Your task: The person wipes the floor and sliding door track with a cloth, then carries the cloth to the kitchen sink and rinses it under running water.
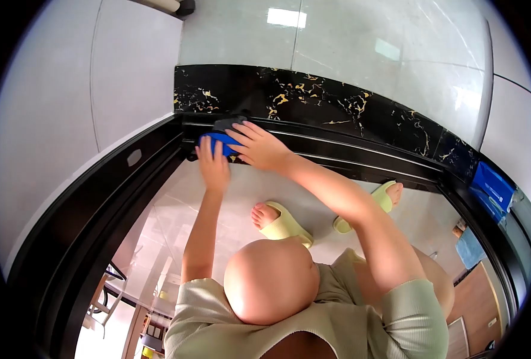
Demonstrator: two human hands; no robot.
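A bright blue item with a dark grey part [220, 142] lies at the left end of the black sliding-door track [337, 143]; its kind is hard to make out, and fingers cover much of it. My left hand [213, 170] grips its near side, fingers pointing away from me. From the right, my right hand [262, 146] holds its other end with fingers somewhat spread, the upper ones over the dark grey part. Both hands are close together, low over the track.
Black marble with gold veins [313, 96] forms the sill beyond the track. Black door frames [152, 149] rise at both sides. My feet in pale green slippers [286, 227] stand on the tiles. A blue packet [493, 185] is at the right frame.
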